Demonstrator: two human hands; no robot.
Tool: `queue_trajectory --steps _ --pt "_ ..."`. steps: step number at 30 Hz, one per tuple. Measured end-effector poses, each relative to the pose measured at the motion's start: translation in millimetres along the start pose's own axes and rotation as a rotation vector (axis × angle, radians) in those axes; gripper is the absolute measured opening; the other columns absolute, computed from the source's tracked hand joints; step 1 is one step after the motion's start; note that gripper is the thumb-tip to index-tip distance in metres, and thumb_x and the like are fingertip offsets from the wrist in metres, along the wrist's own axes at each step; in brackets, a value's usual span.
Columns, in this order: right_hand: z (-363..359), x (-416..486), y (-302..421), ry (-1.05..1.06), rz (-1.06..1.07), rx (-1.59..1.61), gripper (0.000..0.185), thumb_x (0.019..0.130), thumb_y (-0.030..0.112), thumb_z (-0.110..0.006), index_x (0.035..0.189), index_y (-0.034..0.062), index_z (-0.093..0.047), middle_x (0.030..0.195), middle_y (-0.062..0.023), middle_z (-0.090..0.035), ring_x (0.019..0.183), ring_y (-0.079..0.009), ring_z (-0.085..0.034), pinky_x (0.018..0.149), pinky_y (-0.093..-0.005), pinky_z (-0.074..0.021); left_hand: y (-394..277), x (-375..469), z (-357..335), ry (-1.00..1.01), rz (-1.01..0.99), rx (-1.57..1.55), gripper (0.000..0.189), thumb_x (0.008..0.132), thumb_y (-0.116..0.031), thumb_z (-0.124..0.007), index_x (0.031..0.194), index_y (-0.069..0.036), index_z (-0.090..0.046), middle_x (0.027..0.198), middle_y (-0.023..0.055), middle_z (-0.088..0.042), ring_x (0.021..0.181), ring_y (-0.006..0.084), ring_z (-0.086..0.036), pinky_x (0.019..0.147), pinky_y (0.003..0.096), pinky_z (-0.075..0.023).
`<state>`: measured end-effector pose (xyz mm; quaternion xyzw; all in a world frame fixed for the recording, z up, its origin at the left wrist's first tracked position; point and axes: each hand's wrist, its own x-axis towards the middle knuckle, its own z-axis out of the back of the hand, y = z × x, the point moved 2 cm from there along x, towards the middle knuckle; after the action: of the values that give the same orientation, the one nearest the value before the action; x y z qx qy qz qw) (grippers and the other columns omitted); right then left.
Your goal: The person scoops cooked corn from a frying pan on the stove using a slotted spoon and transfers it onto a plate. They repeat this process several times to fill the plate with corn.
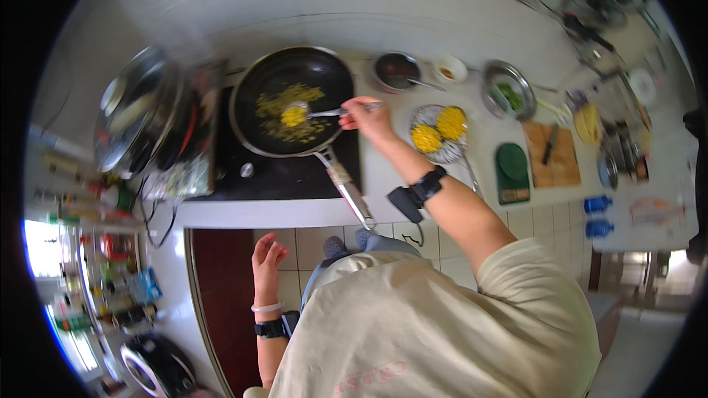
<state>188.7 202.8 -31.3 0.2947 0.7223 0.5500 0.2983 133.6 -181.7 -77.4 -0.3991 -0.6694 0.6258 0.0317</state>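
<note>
My right hand (368,119) grips the handle of a metal spoon (329,113) that reaches over a black frying pan (318,69). A mound of yellow food (293,116), too blurred to name exactly, sits at the spoon's bowl. Around it, chopped greenish bits (276,97) lie spread on the pan's bottom. The pan stands on a black cooktop (276,179), its long handle (348,190) pointing toward me past the counter edge. Below that edge, my left hand (268,254) hangs with bent fingers, holding nothing.
Right of the pan, a patterned plate (437,113) bears two yellow mounds. Behind it stand a dark bowl (395,69) with a spoon and a small white bowl (451,69). A steel bowl (495,102) holds greens. A knife (551,143) lies on a wooden board (539,163). Glass lids (133,110) stand left.
</note>
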Motion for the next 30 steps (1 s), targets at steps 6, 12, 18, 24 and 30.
queue_trajectory --steps 6,12,18,24,30 --pt "5.8 -21.8 5.0 -0.133 -0.012 0.121 0.016 0.089 0.011 -0.057 0.09 -0.0037 -0.064 0.075 -0.0129 -0.066 0.062 -0.0181 -0.067 0.058 -0.0281 -0.0573 -4.9 21.0 -19.6 0.122 0.035 0.083 0.026 0.092 -0.008 -0.054 0.117 0.0 -0.052 0.085 0.0016 -0.056 0.08 0.01 -0.056 0.078 0.0252 -0.0487" --pt "53.1 -55.3 35.6 -0.233 0.027 0.327 0.018 0.088 0.015 -0.061 0.092 -0.0024 -0.064 0.079 -0.0143 -0.067 0.065 -0.0194 -0.067 0.061 -0.0295 -0.0578 -12.5 38.5 -36.6 0.212 0.037 0.144 0.027 0.092 -0.008 -0.054 0.117 0.001 -0.051 0.084 0.0011 -0.055 0.078 0.0094 -0.055 0.076 0.0235 -0.0478" --pt "170.1 -111.3 68.8 -0.544 0.151 0.131 0.02 0.086 0.015 -0.063 0.093 -0.0031 -0.063 0.08 -0.0148 -0.067 0.067 -0.0201 -0.067 0.063 -0.0294 -0.057 -7.8 46.8 -40.3 0.239 0.073 0.163 0.028 0.092 -0.008 -0.053 0.118 0.002 -0.051 0.084 0.0013 -0.055 0.079 0.0098 -0.056 0.077 0.0235 -0.048" --pt "258.6 -108.1 67.9 -0.792 0.191 -0.554 0.019 0.086 0.014 -0.059 0.085 -0.0039 -0.065 0.069 -0.0122 -0.066 0.059 -0.0183 -0.066 0.056 -0.0274 -0.0555 -0.2 52.1 -42.8 0.249 0.119 0.179 0.029 0.092 -0.007 -0.051 0.119 0.002 -0.049 0.084 0.0022 -0.056 0.077 0.0102 -0.055 0.075 0.0234 -0.048" --pt "248.3 -51.1 76.6 -0.679 0.298 -1.306 0.018 0.078 0.016 -0.059 0.076 -0.0002 -0.068 0.068 -0.0213 -0.063 0.066 -0.0358 -0.065 0.063 -0.0407 -0.0529 2.3 54.1 -44.6 0.259 0.121 0.2 0.029 0.091 -0.008 -0.054 0.118 0.001 -0.051 0.085 0.0016 -0.056 0.079 0.0098 -0.056 0.078 0.0247 -0.0493"
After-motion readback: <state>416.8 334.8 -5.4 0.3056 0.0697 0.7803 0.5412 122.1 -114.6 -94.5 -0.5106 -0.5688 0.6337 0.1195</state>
